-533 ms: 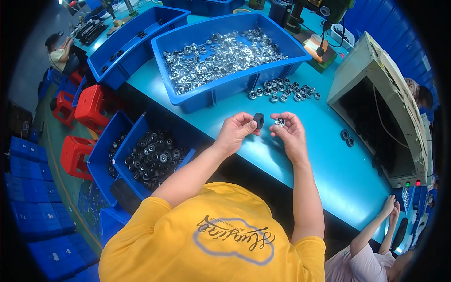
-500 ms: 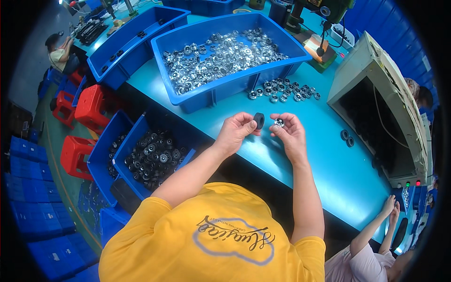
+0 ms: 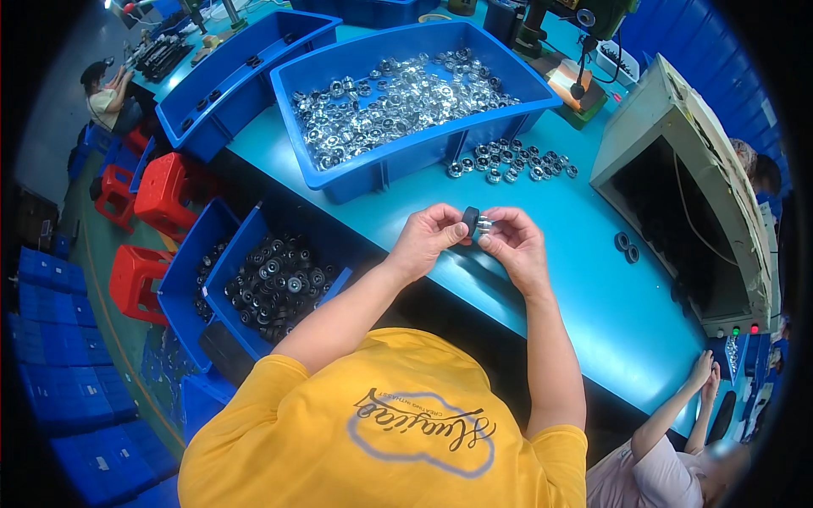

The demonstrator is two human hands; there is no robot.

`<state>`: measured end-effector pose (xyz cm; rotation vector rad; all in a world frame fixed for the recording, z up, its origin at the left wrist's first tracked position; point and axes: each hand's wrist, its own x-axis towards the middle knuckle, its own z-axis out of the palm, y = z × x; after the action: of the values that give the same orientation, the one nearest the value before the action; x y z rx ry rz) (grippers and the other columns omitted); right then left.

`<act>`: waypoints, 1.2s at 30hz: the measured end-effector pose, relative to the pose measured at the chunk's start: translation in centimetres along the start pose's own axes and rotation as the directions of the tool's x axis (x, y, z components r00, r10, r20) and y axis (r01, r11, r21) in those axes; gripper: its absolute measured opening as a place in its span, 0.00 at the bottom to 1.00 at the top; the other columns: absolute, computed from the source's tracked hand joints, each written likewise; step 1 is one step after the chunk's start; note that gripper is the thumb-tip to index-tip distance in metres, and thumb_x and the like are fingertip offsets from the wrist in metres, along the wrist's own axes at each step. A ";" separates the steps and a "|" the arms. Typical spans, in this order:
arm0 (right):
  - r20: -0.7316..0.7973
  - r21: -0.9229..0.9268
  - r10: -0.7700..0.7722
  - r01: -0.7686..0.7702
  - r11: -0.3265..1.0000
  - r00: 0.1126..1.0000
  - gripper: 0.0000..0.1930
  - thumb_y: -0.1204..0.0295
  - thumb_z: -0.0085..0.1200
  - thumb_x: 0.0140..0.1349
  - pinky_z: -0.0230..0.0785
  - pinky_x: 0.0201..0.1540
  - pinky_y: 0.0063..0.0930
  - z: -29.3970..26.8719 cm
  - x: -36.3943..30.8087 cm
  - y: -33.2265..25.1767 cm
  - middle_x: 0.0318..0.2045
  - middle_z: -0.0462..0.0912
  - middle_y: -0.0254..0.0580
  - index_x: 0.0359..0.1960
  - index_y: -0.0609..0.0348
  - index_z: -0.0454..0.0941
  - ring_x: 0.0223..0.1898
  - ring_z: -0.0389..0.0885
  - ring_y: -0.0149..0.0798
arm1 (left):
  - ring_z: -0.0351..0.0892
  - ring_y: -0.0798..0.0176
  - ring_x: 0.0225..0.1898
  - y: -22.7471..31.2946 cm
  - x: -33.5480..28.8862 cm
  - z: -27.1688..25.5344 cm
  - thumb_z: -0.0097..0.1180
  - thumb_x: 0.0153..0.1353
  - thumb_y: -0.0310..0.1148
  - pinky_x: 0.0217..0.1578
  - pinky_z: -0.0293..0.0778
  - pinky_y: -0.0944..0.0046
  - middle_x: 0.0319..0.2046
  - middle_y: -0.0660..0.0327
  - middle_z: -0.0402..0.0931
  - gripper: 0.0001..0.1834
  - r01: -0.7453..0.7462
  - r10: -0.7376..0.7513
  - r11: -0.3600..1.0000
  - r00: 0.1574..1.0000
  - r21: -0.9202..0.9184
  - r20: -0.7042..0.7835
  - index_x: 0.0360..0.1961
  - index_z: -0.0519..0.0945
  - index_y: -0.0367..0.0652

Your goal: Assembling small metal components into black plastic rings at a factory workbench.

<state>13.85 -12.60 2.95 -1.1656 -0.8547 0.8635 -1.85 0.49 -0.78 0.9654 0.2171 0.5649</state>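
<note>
While a black ring (image 3: 471, 218) sits pinched between left fingers (image 3: 444, 215), right fingers (image 3: 513, 218) grip a silver hub (image 3: 484, 224), alongside.

Free to glide now over the table (image 3: 567, 254) before the large blue bin (image 3: 423, 158); hindered just off its near wall by loose chrome parts (image 3: 511, 161), stopped well right of it by the boxy machine (image 3: 635, 127), blocked on its left by a long blue bin (image 3: 222, 123).
</note>
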 end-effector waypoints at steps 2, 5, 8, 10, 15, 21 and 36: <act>0.016 -0.026 -0.039 0.039 0.999 0.999 0.16 0.82 0.70 0.59 0.81 0.46 0.23 0.2 0.0 0.2 0.51 0.79 0.38 0.48 0.64 0.81 0.43 0.85 0.31 | 0.83 0.66 0.44 0.1 0.0 0.0 0.65 0.69 0.29 0.49 0.81 0.64 0.42 0.60 0.84 0.09 0.001 -0.002 1.000 1.000 0.023 0.015 0.46 0.81 0.38; 0.003 -0.067 -0.109 0.109 0.992 0.994 0.16 0.82 0.70 0.59 0.81 0.46 0.23 0.4 0.0 0.4 0.50 0.79 0.39 0.48 0.64 0.82 0.43 0.86 0.32 | 0.83 0.66 0.46 1.0 -0.2 0.9 0.63 0.70 0.27 0.51 0.80 0.63 0.46 0.58 0.83 0.13 0.010 -0.010 1.000 1.000 0.006 0.003 0.53 0.79 0.36; -0.020 -0.172 -0.181 0.175 0.969 0.983 0.15 0.82 0.70 0.59 0.82 0.45 0.24 0.6 -0.1 0.5 0.48 0.79 0.39 0.47 0.63 0.83 0.42 0.86 0.32 | 0.82 0.64 0.50 0.8 -0.1 0.7 0.62 0.71 0.29 0.54 0.80 0.61 0.52 0.57 0.81 0.21 0.021 -0.021 1.000 0.999 0.019 0.033 0.62 0.76 0.36; -0.029 -0.243 -0.221 0.208 0.948 0.975 0.14 0.82 0.71 0.58 0.82 0.44 0.24 0.8 -0.1 0.5 0.47 0.80 0.39 0.46 0.62 0.83 0.41 0.86 0.32 | 0.81 0.63 0.53 0.7 -0.1 0.4 0.62 0.72 0.31 0.56 0.79 0.61 0.54 0.57 0.80 0.24 0.045 -0.049 0.997 0.997 0.057 0.059 0.66 0.74 0.36; -0.009 -0.431 -0.328 0.292 0.854 0.945 0.14 0.81 0.72 0.55 0.83 0.40 0.24 1.0 -0.3 0.7 0.44 0.81 0.40 0.43 0.60 0.85 0.38 0.86 0.32 | 0.80 0.65 0.56 1.1 -0.5 0.9 0.60 0.73 0.33 0.58 0.78 0.62 0.56 0.58 0.79 0.24 0.075 -0.088 0.988 0.992 0.135 0.088 0.67 0.73 0.36; 0.043 -0.489 -0.324 0.303 0.818 0.945 0.20 0.81 0.73 0.53 0.82 0.39 0.25 2.1 -0.4 -0.1 0.44 0.80 0.40 0.48 0.58 0.82 0.38 0.85 0.31 | 0.80 0.67 0.53 0.3 -0.5 1.5 0.58 0.75 0.37 0.55 0.79 0.64 0.52 0.60 0.79 0.21 -0.011 0.000 0.975 0.999 0.224 0.048 0.63 0.74 0.36; 0.155 -0.338 -0.093 0.141 0.930 0.984 0.25 0.78 0.69 0.60 0.82 0.48 0.28 1.0 -0.4 -0.1 0.48 0.81 0.44 0.60 0.65 0.81 0.46 0.85 0.36 | 0.76 0.75 0.33 0.3 -1.4 2.3 0.57 0.74 0.30 0.32 0.76 0.72 0.36 0.68 0.78 0.12 -0.061 0.087 0.947 0.994 0.317 -0.068 0.56 0.78 0.45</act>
<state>12.76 -12.58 3.14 -1.3567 -1.2143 0.7158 -2.11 -1.78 0.65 1.2651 0.3528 0.6519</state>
